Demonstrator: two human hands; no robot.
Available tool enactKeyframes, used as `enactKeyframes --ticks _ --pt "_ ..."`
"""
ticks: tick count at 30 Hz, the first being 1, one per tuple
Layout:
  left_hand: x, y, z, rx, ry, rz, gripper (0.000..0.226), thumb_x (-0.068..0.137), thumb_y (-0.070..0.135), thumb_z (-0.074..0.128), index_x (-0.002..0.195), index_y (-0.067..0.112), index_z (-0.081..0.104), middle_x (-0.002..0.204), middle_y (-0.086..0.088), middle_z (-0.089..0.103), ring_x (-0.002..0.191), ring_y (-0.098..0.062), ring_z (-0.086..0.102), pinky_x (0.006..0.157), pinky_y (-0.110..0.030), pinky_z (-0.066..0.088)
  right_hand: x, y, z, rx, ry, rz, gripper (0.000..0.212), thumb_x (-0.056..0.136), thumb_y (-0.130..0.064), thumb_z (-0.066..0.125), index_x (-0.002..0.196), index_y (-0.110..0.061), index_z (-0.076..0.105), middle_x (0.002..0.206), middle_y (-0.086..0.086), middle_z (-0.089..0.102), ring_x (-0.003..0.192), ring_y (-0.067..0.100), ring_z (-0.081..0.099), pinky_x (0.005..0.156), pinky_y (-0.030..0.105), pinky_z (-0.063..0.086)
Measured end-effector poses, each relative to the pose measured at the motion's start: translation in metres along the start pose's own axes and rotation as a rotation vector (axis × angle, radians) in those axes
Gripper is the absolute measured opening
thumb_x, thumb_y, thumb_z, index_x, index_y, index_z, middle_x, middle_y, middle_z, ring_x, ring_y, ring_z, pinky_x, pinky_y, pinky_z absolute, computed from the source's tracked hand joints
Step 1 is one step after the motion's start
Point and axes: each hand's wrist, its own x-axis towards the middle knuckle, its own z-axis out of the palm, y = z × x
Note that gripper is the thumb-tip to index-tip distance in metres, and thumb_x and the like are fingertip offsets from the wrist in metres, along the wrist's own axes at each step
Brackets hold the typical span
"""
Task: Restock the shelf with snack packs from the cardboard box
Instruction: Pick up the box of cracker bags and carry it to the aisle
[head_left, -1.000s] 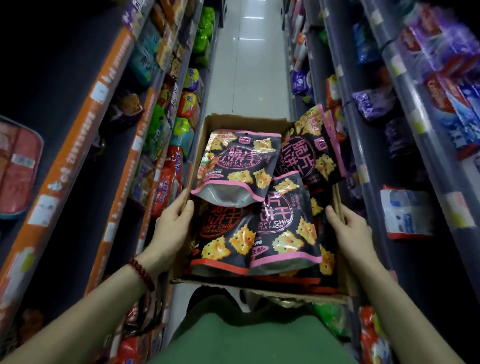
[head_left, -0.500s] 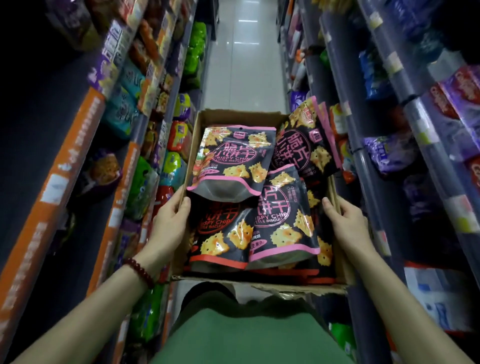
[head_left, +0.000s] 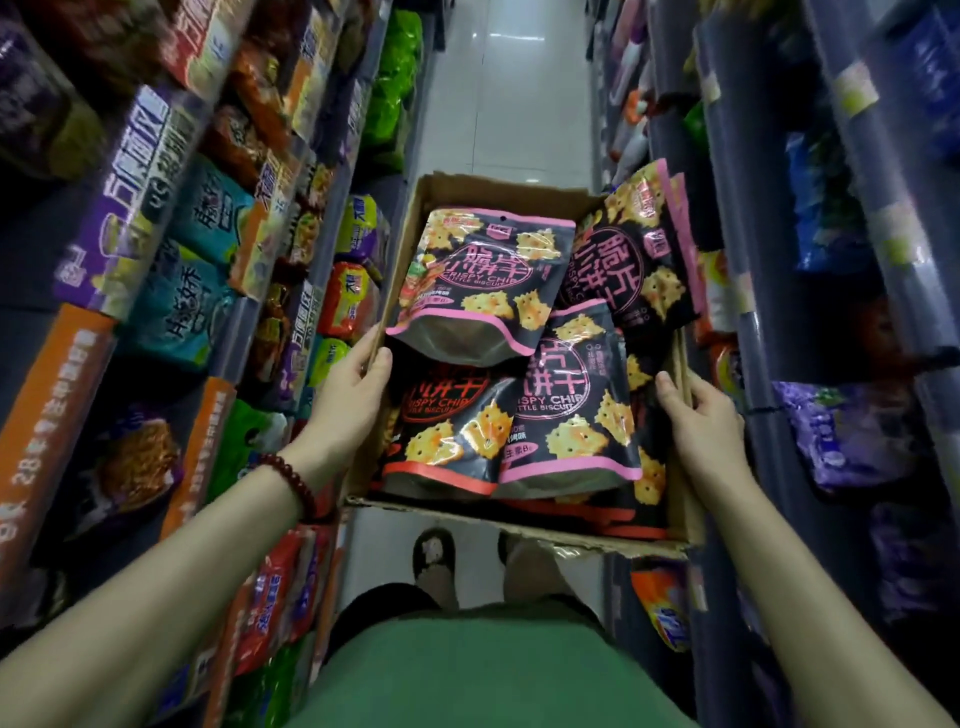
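Between two rows of stocked shelves, my left hand (head_left: 349, 387) has its grip curled over the left wall of an open cardboard box (head_left: 498, 195), thumb inside against the packs, while my right hand (head_left: 704, 423) grips the right wall the same way, fingers wrapped round the edge. Held level at waist height, the box carries black crispy chip biscuit packs: a pink-trimmed pack (head_left: 485, 288) lies on top at the far left, another pink-trimmed pack (head_left: 571, 410) overlaps a red-trimmed pack (head_left: 447, 431) nearer me, and a fourth pack (head_left: 639, 260) leans up over the far right corner. A red bead bracelet (head_left: 293, 480) circles my left wrist. Instant noodle and snack bags fill the left shelf (head_left: 208, 291); purple and blue bags sit on the dark right shelf (head_left: 769, 312). Below the box, my sandalled feet (head_left: 434, 564) stand on the pale tiled floor (head_left: 509, 104).
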Motion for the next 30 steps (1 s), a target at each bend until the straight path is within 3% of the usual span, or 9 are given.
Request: enactKeyframes --ticks 6,8,10,13,16,20,23,27,30 --pt "0.085 -0.007 0.04 -0.072 0.059 -0.028 0.044 0.102 0.023 0.038 0.146 0.021 0.035 0.143 -0.001 0.048 0.132 -0.022 0.044 0.112 -0.044 0.034 0.111 0.005 0.018 -0.032 -0.066 -0.037 0.027 0.092 -0.051 0.047 0.099 -0.034 0.066 0.093 -0.01 0.071 0.099 0.02 0.064 0.093 0.049 0.048" --pt "0.115 -0.02 0.05 -0.066 0.065 -0.034 0.045 0.102 0.024 0.038 0.147 0.02 0.035 0.145 0.003 0.045 0.132 -0.014 0.042 0.109 -0.027 0.038 0.143 0.01 0.03 -0.031 -0.088 -0.027 0.027 0.091 -0.053 0.047 0.096 -0.034 0.066 0.093 -0.009 0.07 0.099 0.02 0.063 0.093 0.045 0.048" --pt "0.145 -0.036 0.06 -0.063 0.078 -0.042 0.045 0.102 0.022 0.039 0.146 0.018 0.036 0.144 0.009 0.044 0.131 -0.003 0.039 0.102 -0.012 0.034 0.171 0.015 0.046 -0.032 -0.091 -0.034 0.024 0.095 -0.043 0.048 0.081 -0.03 0.062 0.079 -0.01 0.066 0.083 0.007 0.062 0.079 0.027 0.048" --pt "0.192 -0.066 0.075 -0.039 0.099 -0.054 0.043 0.101 0.022 0.04 0.144 0.019 0.041 0.139 0.012 0.048 0.128 -0.003 0.043 0.107 -0.021 0.033 0.21 0.035 0.077 -0.033 -0.094 -0.043 0.025 0.098 -0.032 0.048 0.075 -0.026 0.056 0.066 -0.011 0.055 0.062 -0.006 0.055 0.057 0.007 0.038" --pt "0.238 -0.104 0.092 -0.052 0.082 -0.048 0.042 0.102 0.022 0.039 0.144 0.021 0.041 0.14 0.002 0.052 0.128 -0.018 0.049 0.11 -0.038 0.037 0.251 0.075 0.117 -0.024 -0.073 -0.033 0.025 0.094 -0.045 0.049 0.077 -0.03 0.06 0.067 -0.01 0.061 0.071 0.008 0.057 0.07 0.029 0.044" --pt "0.297 -0.172 0.118 0.031 0.084 -0.055 0.046 0.095 0.04 0.041 0.14 0.034 0.044 0.134 0.001 0.059 0.126 -0.023 0.053 0.105 -0.049 0.042 0.298 0.134 0.172 -0.047 -0.065 -0.03 0.023 0.095 -0.043 0.047 0.079 -0.032 0.059 0.068 -0.013 0.06 0.073 0.008 0.055 0.067 0.031 0.041" --pt "0.336 -0.218 0.138 0.064 0.091 -0.067 0.047 0.094 0.043 0.042 0.139 0.032 0.046 0.135 0.015 0.055 0.124 -0.003 0.049 0.109 -0.032 0.038 0.33 0.177 0.211 -0.044 -0.075 -0.028 0.02 0.096 -0.041 0.048 0.083 -0.03 0.059 0.069 -0.014 0.058 0.077 0.009 0.053 0.071 0.03 0.038" --pt "0.378 -0.272 0.173 -0.012 0.052 -0.04 0.037 0.102 0.017 0.037 0.138 0.027 0.041 0.114 0.024 0.048 0.099 0.013 0.047 0.069 0.009 0.034 0.366 0.23 0.258 -0.029 -0.086 -0.053 0.02 0.098 -0.034 0.048 0.101 -0.021 0.063 0.082 -0.006 0.064 0.069 -0.005 0.057 0.06 0.005 0.039" --pt "0.409 -0.328 0.194 -0.054 0.028 -0.022 0.036 0.102 0.019 0.038 0.131 0.038 0.047 0.117 0.021 0.056 0.096 0.015 0.053 0.073 0.003 0.042 0.392 0.28 0.296 -0.019 -0.102 -0.033 0.027 0.094 -0.049 0.048 0.098 -0.027 0.065 0.081 -0.002 0.071 0.075 0.007 0.067 0.07 0.03 0.053"
